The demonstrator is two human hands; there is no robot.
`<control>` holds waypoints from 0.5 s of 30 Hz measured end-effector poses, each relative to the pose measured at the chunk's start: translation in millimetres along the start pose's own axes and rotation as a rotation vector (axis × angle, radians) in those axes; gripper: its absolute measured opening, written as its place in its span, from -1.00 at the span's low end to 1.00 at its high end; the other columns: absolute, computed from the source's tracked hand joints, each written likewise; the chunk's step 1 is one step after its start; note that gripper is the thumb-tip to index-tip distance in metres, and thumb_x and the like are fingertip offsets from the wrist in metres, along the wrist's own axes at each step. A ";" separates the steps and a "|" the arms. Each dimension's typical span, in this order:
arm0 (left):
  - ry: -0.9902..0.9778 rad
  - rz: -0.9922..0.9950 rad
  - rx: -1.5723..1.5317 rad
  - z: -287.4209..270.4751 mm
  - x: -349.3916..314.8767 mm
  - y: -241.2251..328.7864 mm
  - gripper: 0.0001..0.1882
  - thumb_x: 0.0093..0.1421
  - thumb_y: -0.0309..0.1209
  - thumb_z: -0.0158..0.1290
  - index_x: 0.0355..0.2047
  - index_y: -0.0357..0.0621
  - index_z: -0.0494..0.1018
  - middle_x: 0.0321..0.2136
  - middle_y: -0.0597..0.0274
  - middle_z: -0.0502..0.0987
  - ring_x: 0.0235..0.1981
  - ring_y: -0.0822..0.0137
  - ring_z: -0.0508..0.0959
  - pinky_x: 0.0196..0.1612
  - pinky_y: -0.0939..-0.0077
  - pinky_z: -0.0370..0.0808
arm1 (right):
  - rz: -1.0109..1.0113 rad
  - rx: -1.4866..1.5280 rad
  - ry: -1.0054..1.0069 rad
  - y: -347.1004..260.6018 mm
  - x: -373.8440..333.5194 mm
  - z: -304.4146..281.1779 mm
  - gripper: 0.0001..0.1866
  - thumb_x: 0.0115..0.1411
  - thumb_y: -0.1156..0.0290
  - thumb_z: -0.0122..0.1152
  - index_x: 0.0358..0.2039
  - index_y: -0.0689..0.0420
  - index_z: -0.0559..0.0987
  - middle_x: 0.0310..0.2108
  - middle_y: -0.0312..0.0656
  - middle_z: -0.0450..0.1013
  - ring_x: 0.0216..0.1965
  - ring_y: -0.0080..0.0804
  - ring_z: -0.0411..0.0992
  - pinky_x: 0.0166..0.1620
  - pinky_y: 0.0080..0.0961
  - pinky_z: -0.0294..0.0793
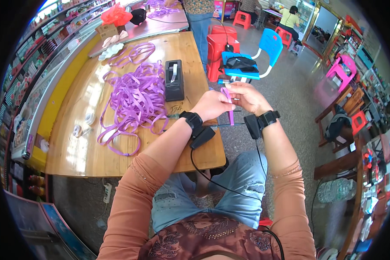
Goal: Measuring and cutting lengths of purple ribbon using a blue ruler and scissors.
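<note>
A purple ribbon strip [231, 118] hangs between my two hands, just past the right edge of the wooden table [80, 147]. My left hand [213, 105] is closed on it, knuckles up. With thumb and fingers pinched together, my right hand [248, 98] holds the upper part of the same ribbon. A thin dark rod [223, 125] lies below the hands near the table's edge. To the left on the table rests a tangled heap of purple ribbon [134, 93]. Beside the heap stands a black tape dispenser [174, 80].
A blue chair [271, 47] with a black bag [241, 64] stands ahead, next to red stacked stools [216, 47]. Tape rolls [89, 118] lie on the table's left. Cables run from both wrist straps. Another person [199, 26] stands at the table's far end.
</note>
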State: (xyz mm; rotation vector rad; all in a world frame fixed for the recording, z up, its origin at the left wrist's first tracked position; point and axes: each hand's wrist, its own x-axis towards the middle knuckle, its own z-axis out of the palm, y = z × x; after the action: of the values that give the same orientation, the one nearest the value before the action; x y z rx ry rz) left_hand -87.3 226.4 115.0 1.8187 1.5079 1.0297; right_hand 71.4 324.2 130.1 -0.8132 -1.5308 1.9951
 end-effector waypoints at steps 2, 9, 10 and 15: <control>0.002 0.016 0.011 0.4 1.8 -1.5 -0.76 0.07 -0.22 0.25 -0.36 -0.12 0.64 -0.44 0.08 0.63 -0.35 0.20 0.64 -0.22 0.39 0.53 | -0.013 0.046 -0.025 -0.8 0.1 0.7 -0.68 0.09 0.16 0.42 -0.27 0.02 0.52 -0.33 -0.35 0.54 -0.30 -0.53 0.49 -0.18 -0.55 0.46; 0.023 0.022 -0.022 1.7 0.0 -1.3 -0.80 0.11 -0.30 0.26 -0.38 -0.18 0.64 -0.50 0.21 0.61 -0.44 0.46 0.57 -0.28 0.49 0.50 | 0.043 -0.040 0.020 -3.5 -3.7 7.3 -0.63 0.12 -0.01 0.34 -0.25 -0.01 0.53 -0.26 -0.32 0.56 -0.25 -0.50 0.50 -0.15 -0.45 0.43; 0.024 0.023 -0.020 1.9 0.2 -2.4 -0.80 0.11 -0.30 0.26 -0.38 -0.18 0.64 -0.50 0.21 0.61 -0.44 0.46 0.57 -0.28 0.49 0.50 | 0.086 -0.064 0.029 -2.2 -3.8 7.7 -0.60 0.12 -0.07 0.32 -0.23 -0.02 0.55 -0.25 -0.32 0.56 -0.23 -0.49 0.50 -0.14 -0.42 0.42; 0.011 -0.004 -0.067 3.8 2.0 -7.6 -0.82 0.12 -0.33 0.25 -0.40 -0.20 0.63 -0.51 0.23 0.61 -0.44 0.48 0.55 -0.27 0.50 0.48 | 0.121 -0.048 0.015 -0.1 -6.5 8.7 -0.56 0.13 -0.12 0.27 -0.20 -0.04 0.58 -0.24 -0.30 0.56 -0.20 -0.46 0.48 -0.07 -0.36 0.37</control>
State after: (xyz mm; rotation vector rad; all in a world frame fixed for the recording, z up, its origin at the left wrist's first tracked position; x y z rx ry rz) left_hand -88.2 230.2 107.2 1.7663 1.4648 1.0774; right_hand 69.7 313.8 133.0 -0.9588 -1.5595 2.0400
